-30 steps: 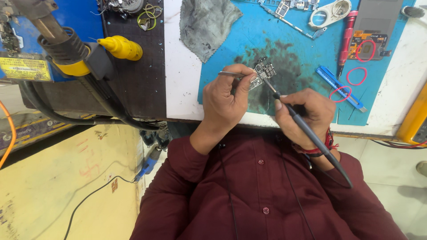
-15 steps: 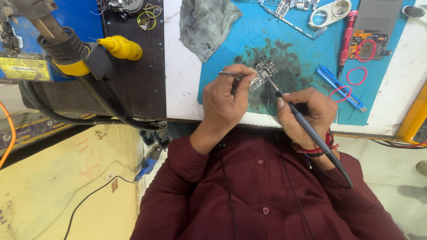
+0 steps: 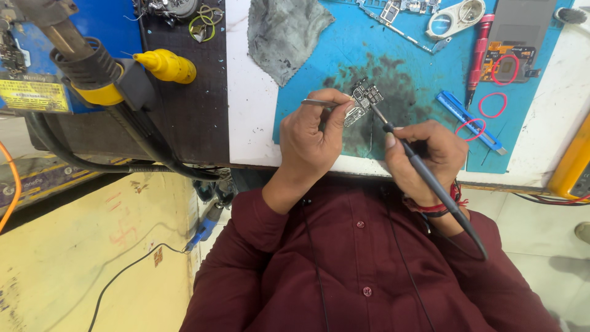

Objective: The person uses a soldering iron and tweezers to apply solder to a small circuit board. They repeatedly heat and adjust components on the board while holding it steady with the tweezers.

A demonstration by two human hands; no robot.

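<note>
A small dark circuit board [image 3: 365, 98] lies on the stained blue work mat [image 3: 405, 67]. My left hand [image 3: 313, 135] is shut on thin metal tweezers [image 3: 316, 102] whose tips rest by the board's left edge. My right hand [image 3: 424, 154] grips a black soldering iron [image 3: 424, 169] like a pen. Its metal tip points up and left and touches the board. The iron's cable trails down over my maroon sleeve.
A grey cloth [image 3: 286, 34] lies at the mat's top left. A blue cutter [image 3: 470, 120], red rubber bands [image 3: 491, 104], a red screwdriver [image 3: 478, 52] and a phone part [image 3: 510, 61] lie to the right. A yellow-tipped tool [image 3: 163, 64] and hoses sit at left, a yellow meter [image 3: 571, 166] at far right.
Both hands stay over the board. The soldering iron tip has shifted slightly along the board; the tweezers hold steady.
</note>
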